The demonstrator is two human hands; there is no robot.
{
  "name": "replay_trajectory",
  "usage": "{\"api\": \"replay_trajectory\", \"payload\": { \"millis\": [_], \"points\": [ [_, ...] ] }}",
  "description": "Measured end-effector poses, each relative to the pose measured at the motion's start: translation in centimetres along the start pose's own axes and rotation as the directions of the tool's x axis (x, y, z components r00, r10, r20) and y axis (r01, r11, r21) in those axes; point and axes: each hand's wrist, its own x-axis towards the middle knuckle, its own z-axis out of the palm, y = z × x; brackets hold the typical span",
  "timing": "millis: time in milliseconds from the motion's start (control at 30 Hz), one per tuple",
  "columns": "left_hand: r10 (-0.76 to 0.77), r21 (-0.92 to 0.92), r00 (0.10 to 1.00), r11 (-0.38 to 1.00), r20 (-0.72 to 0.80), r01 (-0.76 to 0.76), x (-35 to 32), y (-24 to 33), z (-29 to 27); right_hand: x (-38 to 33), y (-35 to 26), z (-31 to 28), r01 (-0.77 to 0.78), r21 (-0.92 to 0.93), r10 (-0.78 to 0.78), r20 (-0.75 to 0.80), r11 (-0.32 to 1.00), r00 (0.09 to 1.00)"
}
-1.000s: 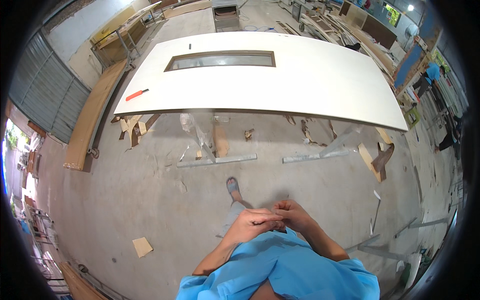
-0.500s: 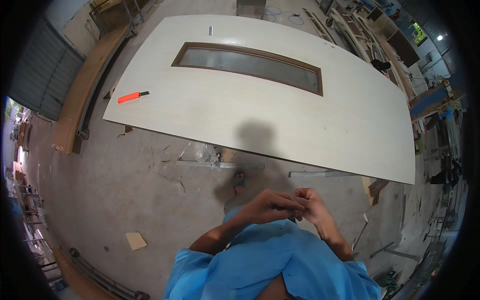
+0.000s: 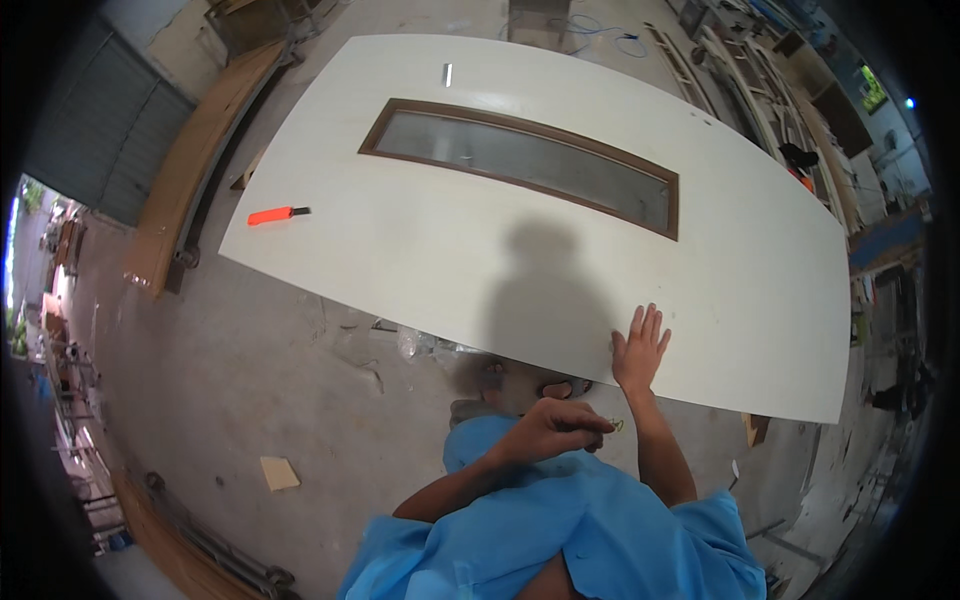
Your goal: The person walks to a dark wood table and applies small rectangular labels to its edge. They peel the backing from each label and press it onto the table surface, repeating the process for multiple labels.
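A white door panel (image 3: 420, 215) lies flat in front of me, with a narrow frosted glass pane (image 3: 520, 165) set in a brown frame. My right hand (image 3: 641, 350) rests on the door's near edge, palm down, fingers stretched out. Close to my body, my left hand (image 3: 555, 430) is closed, thumb and fingers pressed together. A small yellowish bit (image 3: 616, 425) shows at its fingertips; its kind is too small to tell. On the door's left part lies an orange-handled utility knife (image 3: 272, 215), away from both hands. A small metal plate (image 3: 447, 75) is near the far edge.
Long brown boards (image 3: 205, 170) lie on a wheeled rack at the left. A pale offcut (image 3: 280, 473) is on the floor at lower left. Clear plastic scraps (image 3: 412, 342) lie by the door's near edge. Lengths of material (image 3: 745, 90) are stacked at the far right.
My hands, together before, have parted. The right one has reached forward onto the door; the left stays near my body. The whole view has shifted, and I stand nearer the door.
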Motion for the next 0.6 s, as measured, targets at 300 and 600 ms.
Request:
{"api": "replay_trajectory", "payload": {
  "millis": [300,600],
  "points": [
    [0.014,-0.033,1.0,0.999,-0.018,-0.015,2.2,0.0,-1.8,-4.9,-2.5,-0.3,0.193,0.077,-0.197,0.044,0.978,0.979],
    [-0.009,-0.094,0.998,0.996,-0.065,0.003,2.6,-0.5,-3.2,-4.0,1.3,-2.0,0.463,0.188,-0.482,0.069,0.866,0.873]
  ]
}}
